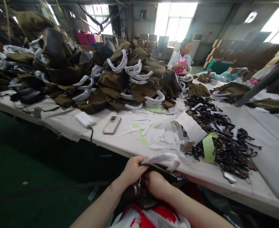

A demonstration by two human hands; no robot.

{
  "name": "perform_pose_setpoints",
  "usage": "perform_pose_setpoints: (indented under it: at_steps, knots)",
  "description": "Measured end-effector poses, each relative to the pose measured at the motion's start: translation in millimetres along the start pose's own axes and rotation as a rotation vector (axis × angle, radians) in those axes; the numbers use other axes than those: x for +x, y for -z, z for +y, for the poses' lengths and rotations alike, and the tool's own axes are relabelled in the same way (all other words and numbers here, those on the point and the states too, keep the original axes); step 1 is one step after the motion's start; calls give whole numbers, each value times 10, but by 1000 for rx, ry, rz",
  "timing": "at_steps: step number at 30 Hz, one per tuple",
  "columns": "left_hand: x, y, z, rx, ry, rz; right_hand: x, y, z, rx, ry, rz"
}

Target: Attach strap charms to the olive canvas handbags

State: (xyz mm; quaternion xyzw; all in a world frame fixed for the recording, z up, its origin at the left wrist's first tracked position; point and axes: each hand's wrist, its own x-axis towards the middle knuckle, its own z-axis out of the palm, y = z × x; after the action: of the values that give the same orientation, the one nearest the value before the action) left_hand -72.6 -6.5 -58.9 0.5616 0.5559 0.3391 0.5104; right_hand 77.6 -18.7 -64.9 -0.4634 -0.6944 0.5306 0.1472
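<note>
At the near edge of the worktop, a dark olive-brown fabric bag (166, 171) is resting against the seated-looking person's red-and-white clothing (153, 218), close in, probably so the body is steadying it. The left hand (134, 171) is clamping on its upper edge, beside the end of a curved handle wrapped in white (164, 157), seemingly to keep that edge from shifting. The right hand (156, 183) is curling in against the bag just below; its fingertips are hiding in the fabric, so I cannot tell whether they are gripping. The handle is arching over the opening, leaning toward the worktop.

Beyond the hands, the white-covered worktop (125, 145) is carrying thin white paper-like strips (163, 136), lying within reach. To the right, a tangled heap of glossy black straps (235, 160) is sprawling, with a pale green band (209, 148) lying on it. To the left, a white ribbed block with a black cable (84, 119) is sitting near a pixelated, pinkish flat rectangle (112, 125).

Behind these, a great mound of olive-brown bags with white-wrapped handles (114, 83) is leaning together, apparently stacked to save space. Farther off, a co-worker in a pink apron (180, 63) is standing by the far side, brown cardboard boxes (242, 55) are piling up, and bright windows (174, 22) are lighting the hall above a dark green floor (32, 158).
</note>
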Motion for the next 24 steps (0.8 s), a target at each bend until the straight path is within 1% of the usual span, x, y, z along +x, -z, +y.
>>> perform_pose_setpoints:
  at_steps: [3,4,7,10,12,15,17,18,21,22,24]
  knots:
    - [2,76,14,-32,76,-2,-36,158,13,-298,-58,25]
    - [4,102,21,-52,102,6,-45,206,39,-361,-86,37]
    - [28,173,28,-98,140,72,-62,297,138,-481,-174,61]
    - [62,214,6,-122,171,125,-76,295,152,-559,-209,71]
    - [73,219,-8,-192,197,116,-85,260,93,-624,-164,94]
    - [68,205,-19,-311,224,82,-76,185,-7,-731,22,92]
    - [65,204,-33,-304,217,66,-52,133,-31,-761,120,24]
    - [69,212,-46,-271,199,69,-41,109,-29,-766,143,-37]
    - [117,272,-113,-117,100,131,-45,65,-25,-759,175,-226]
    - [144,299,-143,-67,74,161,-64,67,-43,-754,190,-268]
    - [206,351,-204,17,58,194,-120,109,-136,-744,232,-297]
